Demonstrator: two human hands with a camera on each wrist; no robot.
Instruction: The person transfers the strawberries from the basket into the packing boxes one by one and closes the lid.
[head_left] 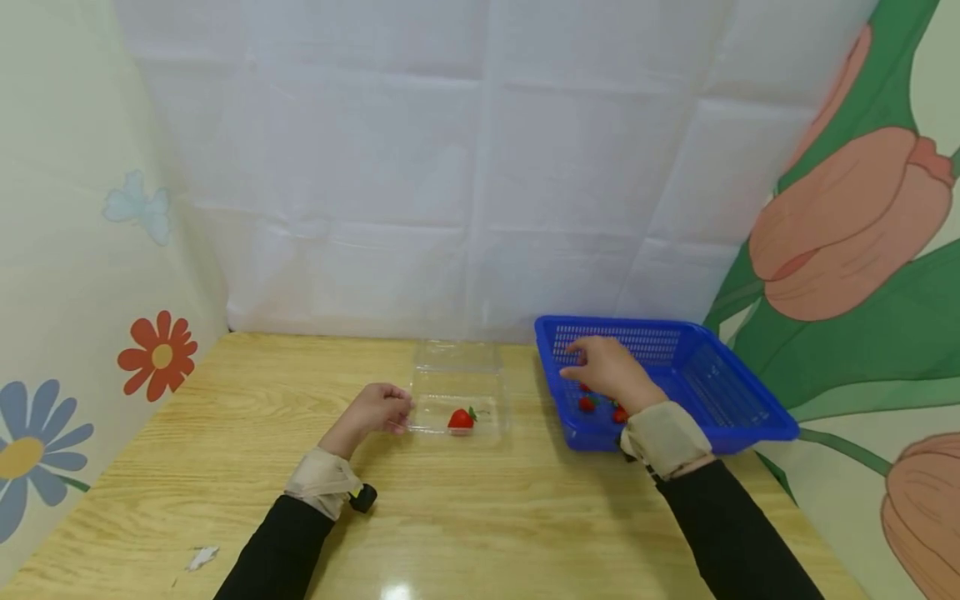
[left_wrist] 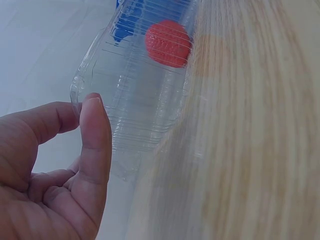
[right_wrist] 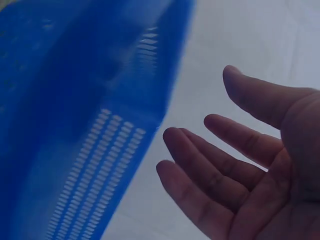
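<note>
A clear plastic clamshell box [head_left: 431,410] sits on the table with its lid raised at the back. One red strawberry [head_left: 461,420] with a green leafy top lies inside it; the left wrist view shows the strawberry [left_wrist: 168,44] through the ridged wall. My left hand [head_left: 377,407] pinches the box's left edge between thumb and index finger. Over the left part of a blue plastic basket [head_left: 693,327] hovers my right hand [head_left: 609,372]. In the right wrist view this hand [right_wrist: 235,165] has spread, relaxed fingers and holds nothing. Beneath it, several strawberries [head_left: 587,403] lie in the basket, partly hidden.
The wooden table [head_left: 465,517] meets a white sheet [head_left: 360,208] hung at the back. Flower-patterned cloth [head_left: 847,225] borders the right side, close to the basket. A small whitish scrap or worn patch [head_left: 202,557] shows at the table's front left.
</note>
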